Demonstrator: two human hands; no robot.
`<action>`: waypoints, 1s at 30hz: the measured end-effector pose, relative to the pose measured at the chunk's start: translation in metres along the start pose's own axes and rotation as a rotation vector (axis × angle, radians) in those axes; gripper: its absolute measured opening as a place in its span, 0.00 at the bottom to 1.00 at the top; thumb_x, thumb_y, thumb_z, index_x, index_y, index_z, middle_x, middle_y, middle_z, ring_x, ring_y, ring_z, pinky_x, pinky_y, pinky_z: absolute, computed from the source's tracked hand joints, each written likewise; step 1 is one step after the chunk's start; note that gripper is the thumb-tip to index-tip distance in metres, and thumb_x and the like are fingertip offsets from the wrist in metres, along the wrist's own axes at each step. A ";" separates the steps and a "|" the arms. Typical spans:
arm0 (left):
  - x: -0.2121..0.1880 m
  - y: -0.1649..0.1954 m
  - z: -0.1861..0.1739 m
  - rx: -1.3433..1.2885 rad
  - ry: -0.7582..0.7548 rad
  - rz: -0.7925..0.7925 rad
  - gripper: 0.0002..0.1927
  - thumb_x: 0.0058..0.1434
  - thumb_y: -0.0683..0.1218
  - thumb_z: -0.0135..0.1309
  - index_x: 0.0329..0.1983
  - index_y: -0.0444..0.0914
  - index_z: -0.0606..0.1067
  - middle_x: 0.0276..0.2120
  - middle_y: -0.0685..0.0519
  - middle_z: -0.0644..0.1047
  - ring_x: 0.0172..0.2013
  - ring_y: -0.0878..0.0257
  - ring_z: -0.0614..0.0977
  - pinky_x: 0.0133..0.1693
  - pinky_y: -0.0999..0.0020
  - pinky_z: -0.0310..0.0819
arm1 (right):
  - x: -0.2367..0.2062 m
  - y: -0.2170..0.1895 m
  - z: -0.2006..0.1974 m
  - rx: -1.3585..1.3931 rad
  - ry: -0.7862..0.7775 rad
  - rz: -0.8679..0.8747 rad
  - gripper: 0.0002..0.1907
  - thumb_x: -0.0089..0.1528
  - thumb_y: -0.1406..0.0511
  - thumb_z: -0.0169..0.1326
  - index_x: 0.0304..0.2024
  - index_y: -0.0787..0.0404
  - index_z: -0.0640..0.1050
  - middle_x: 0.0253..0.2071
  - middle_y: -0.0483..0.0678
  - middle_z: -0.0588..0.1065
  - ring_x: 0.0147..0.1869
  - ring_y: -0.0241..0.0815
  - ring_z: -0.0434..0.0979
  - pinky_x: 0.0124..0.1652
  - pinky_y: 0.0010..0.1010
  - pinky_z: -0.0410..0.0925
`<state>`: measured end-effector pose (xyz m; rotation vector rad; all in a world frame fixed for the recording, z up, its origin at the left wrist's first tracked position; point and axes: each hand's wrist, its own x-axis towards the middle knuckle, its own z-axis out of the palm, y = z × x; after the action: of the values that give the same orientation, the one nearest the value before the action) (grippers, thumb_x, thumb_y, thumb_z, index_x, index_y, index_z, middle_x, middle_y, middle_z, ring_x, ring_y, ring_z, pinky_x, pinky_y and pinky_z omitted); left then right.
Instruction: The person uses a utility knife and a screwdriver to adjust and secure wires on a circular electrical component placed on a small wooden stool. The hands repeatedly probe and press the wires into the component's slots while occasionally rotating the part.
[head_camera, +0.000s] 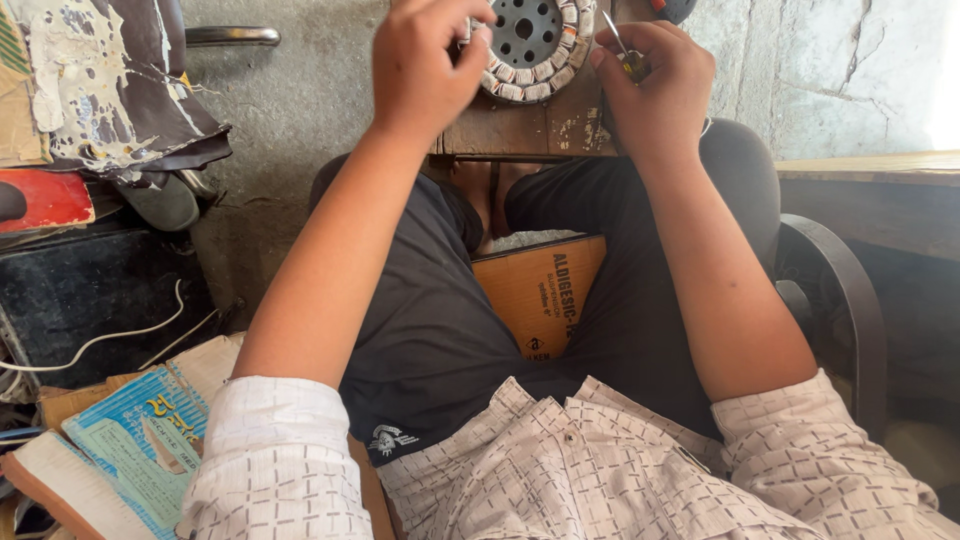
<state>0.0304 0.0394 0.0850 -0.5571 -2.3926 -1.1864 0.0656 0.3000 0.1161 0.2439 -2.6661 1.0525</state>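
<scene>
A round metal stator (532, 45) with a ring of wound coils and a holed hub lies on a worn wooden block (540, 125) at the top of the head view. My left hand (425, 65) rests on the stator's left rim, fingers curled over the coils. My right hand (655, 85) is closed around a small tool (625, 55) with a thin metal tip and a dark-and-yellow handle, its tip at the stator's right rim. Both forearms reach forward over my lap.
I sit in a dark chair with a curved armrest (845, 290). A brown cardboard piece (540, 290) lies between my legs. Books and papers (120, 440) are stacked at lower left, a dark case with a white cable (90, 300) and peeling scrap (100, 80) at left. A wooden ledge (870, 170) is at right.
</scene>
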 end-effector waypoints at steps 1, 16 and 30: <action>0.000 -0.003 0.000 0.026 0.018 -0.037 0.03 0.62 0.41 0.62 0.37 0.43 0.80 0.26 0.58 0.76 0.29 0.62 0.78 0.34 0.63 0.71 | 0.000 0.001 0.000 0.003 0.001 0.001 0.08 0.61 0.70 0.67 0.43 0.61 0.86 0.36 0.49 0.80 0.33 0.40 0.76 0.35 0.31 0.67; -0.002 -0.003 0.005 0.094 -0.052 0.017 0.04 0.64 0.42 0.64 0.38 0.42 0.79 0.36 0.55 0.80 0.38 0.57 0.80 0.38 0.60 0.74 | -0.012 -0.005 -0.035 -0.244 -0.115 -0.186 0.03 0.67 0.67 0.64 0.42 0.57 0.87 0.43 0.44 0.81 0.41 0.42 0.83 0.39 0.32 0.73; -0.009 -0.017 0.015 0.101 -0.044 -0.154 0.18 0.60 0.50 0.69 0.48 0.38 0.79 0.45 0.48 0.80 0.50 0.48 0.77 0.54 0.50 0.66 | -0.012 -0.033 -0.021 -0.528 -0.002 -0.281 0.03 0.59 0.66 0.67 0.31 0.51 0.85 0.35 0.37 0.76 0.40 0.42 0.76 0.36 0.35 0.68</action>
<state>0.0267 0.0408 0.0607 -0.3765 -2.5558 -1.1170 0.0890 0.2913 0.1484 0.4857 -2.6894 0.2501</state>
